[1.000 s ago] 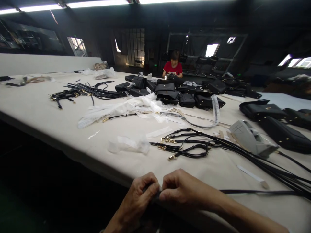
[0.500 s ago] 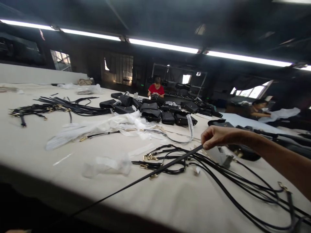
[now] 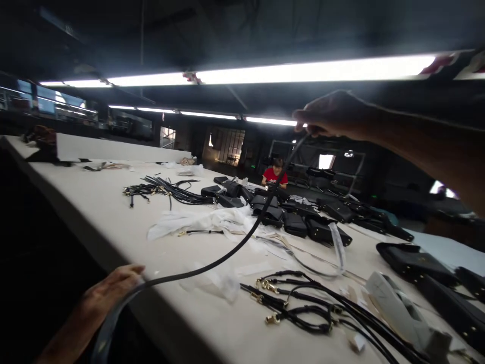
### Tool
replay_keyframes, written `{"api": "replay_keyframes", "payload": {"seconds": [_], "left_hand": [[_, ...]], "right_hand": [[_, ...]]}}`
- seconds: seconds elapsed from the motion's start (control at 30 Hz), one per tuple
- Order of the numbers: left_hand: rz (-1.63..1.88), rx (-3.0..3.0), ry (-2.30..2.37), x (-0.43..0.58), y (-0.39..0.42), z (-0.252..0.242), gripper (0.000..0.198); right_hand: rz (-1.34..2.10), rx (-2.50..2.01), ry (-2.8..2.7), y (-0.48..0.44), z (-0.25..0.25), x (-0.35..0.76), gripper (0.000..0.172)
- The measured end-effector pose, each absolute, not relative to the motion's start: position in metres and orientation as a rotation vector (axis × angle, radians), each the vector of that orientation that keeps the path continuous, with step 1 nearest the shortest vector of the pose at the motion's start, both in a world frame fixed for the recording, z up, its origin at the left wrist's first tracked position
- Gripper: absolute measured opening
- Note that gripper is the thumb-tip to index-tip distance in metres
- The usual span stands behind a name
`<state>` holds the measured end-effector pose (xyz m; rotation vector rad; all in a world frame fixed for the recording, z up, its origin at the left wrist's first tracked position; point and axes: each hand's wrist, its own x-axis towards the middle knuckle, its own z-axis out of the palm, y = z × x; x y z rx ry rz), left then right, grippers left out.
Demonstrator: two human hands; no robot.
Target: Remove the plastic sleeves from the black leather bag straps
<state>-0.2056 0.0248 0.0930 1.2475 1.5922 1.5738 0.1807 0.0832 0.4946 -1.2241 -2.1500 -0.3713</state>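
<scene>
Below the right hand's [image 3: 333,115] pinched fingers, the gripped black strap [image 3: 242,243] curves to the left hand [image 3: 108,292]; left closure unclear.

1. Right hand [image 3: 329,115] raised high at right, fingers [image 3: 302,116] pinched, pointing left.
2. Right arm [image 3: 420,151] stretched in from the right.
3. Left hand [image 3: 111,287] low, near left, fingers toward the right.
4. Left forearm [image 3: 71,331] slanting upward.

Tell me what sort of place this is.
Probably a bag-making workshop: black bags heaped on a long table, bunched straps with metal clasps, and tube lights overhead.
</scene>
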Motion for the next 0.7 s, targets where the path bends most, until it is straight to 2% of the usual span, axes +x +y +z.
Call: {"api": "replay_keyframes", "payload": {"seconds": [0.2, 0.37, 0.5, 0.57, 0.7], "left_hand": [[1.646, 1.391, 1.078, -0.175, 0.078, 0.156, 0.03], [1.662, 1.3, 0.647, -0.147, 0.092, 0.212, 0.022], [1.766, 1.303, 0.483, -0.133, 0.099, 0.264, 0.024], [1.851, 1.32, 0.41, -0.126, 0.1, 0.293, 0.024], [1.947, 1.456, 0.289, -0.114, 0.097, 0.344, 0.019]], "right_hand": [[-0.426, -0.86, -2.202, 0.063, 0.536, 0.084, 0.053], [-0.451, -0.776, -2.304, 0.056, 0.542, 0.049, 0.054], [-0.418, -0.783, -2.439, 0.065, 0.517, 0.03, 0.064], [-0.317, -0.798, -2.537, 0.069, 0.496, 0.022, 0.064], [0.069, -0.825, -2.76, 0.07, 0.451, 0.014, 0.045]]}}
